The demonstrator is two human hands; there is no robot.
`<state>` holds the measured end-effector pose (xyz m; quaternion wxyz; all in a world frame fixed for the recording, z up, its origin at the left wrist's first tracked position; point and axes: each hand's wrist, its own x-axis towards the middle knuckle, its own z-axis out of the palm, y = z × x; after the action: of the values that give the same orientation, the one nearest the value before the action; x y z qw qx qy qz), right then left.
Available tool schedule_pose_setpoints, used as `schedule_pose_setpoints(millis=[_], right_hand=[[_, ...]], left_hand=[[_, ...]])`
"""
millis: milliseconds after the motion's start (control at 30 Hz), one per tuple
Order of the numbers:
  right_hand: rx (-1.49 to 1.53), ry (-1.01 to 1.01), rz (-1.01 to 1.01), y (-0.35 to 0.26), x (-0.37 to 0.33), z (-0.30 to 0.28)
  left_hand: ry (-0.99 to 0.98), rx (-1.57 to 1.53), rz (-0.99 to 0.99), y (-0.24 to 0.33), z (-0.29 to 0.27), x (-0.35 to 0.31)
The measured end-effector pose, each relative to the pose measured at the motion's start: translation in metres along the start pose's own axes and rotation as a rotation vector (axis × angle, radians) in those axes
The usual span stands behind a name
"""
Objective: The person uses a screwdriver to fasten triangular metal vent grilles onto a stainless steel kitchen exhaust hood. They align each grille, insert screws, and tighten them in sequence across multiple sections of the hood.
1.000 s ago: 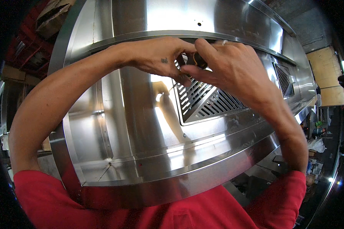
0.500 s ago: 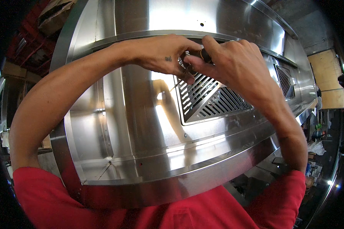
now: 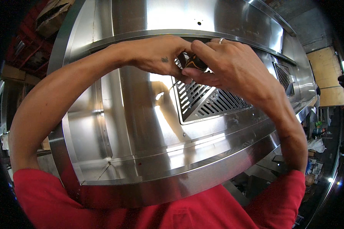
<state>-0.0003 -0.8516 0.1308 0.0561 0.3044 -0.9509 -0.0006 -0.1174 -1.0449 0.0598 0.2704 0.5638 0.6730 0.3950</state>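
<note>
My right hand (image 3: 235,68), with a ring on one finger, is closed around a black screwdriver handle with orange lines (image 3: 196,62). My left hand (image 3: 165,55) curls its fingers and thumb together just beside it. What those left fingers pinch, and the tool's tip, are hidden between the hands. Both hands are raised over a large stainless steel hood (image 3: 145,126), in front of the upper corner of a square slotted vent panel (image 3: 214,103). The panel's upper part is covered by my hands.
Another slotted vent panel (image 3: 284,78) sits farther right in the hood. The hood's folded front edge (image 3: 172,194) runs close before my chest. Cardboard boxes (image 3: 53,17) are stacked at upper left. A wooden board (image 3: 326,76) and workshop clutter stand at right.
My right hand has shifted slightly left and turned, so more of the black-and-orange handle shows. My left hand stays almost in place.
</note>
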Motion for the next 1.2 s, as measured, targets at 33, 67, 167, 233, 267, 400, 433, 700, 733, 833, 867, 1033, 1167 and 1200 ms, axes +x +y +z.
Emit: schedule_pose_setpoints(millis=[33, 67, 167, 233, 267, 400, 433, 700, 733, 833, 867, 1033, 1167, 1200], right_hand=[[-0.042, -0.084, 0.091, -0.006, 0.004, -0.001], [-0.081, -0.164, 0.180, -0.016, 0.009, -0.006], [-0.149, -0.287, 0.164, -0.023, 0.015, -0.030], [-0.176, -0.141, -0.053, -0.008, 0.006, -0.027], [-0.087, -0.118, -0.133, -0.005, 0.006, -0.032], [-0.175, -0.084, -0.217, 0.007, 0.008, -0.024], [-0.169, -0.053, -0.170, 0.010, 0.008, -0.016], [-0.211, -0.267, 0.066, -0.014, 0.023, -0.032], [-0.161, -0.203, -0.041, -0.005, 0.021, -0.029], [-0.310, -0.117, -0.318, 0.004, 0.011, -0.034], [-0.287, -0.123, -0.304, 0.006, 0.007, -0.033], [-0.160, -0.131, -0.166, 0.006, 0.006, -0.018], [-0.132, -0.043, 0.142, -0.012, 0.006, -0.008], [-0.163, -0.032, 0.242, -0.021, 0.011, -0.005]], left_hand=[[-0.039, -0.003, -0.009, -0.003, -0.003, 0.002], [-0.078, -0.003, -0.024, -0.004, -0.006, 0.001], [-0.124, 0.019, 0.003, -0.009, -0.011, 0.000], [-0.126, 0.002, 0.023, -0.012, -0.010, 0.000], [-0.124, -0.026, 0.022, -0.014, -0.009, 0.000], [-0.134, -0.042, -0.030, -0.010, -0.008, 0.002], [-0.089, -0.032, -0.026, -0.007, -0.005, 0.002], [-0.004, -0.067, -0.118, -0.007, -0.002, -0.004], [-0.023, -0.018, -0.116, -0.008, -0.003, -0.002], [-0.069, 0.020, -0.084, -0.009, -0.003, 0.001], [-0.085, 0.005, -0.060, -0.007, -0.001, 0.002], [-0.068, 0.055, -0.078, -0.009, 0.002, 0.004], [-0.018, 0.064, -0.029, -0.005, -0.002, 0.003], [-0.017, 0.087, -0.059, -0.003, -0.002, 0.002]])
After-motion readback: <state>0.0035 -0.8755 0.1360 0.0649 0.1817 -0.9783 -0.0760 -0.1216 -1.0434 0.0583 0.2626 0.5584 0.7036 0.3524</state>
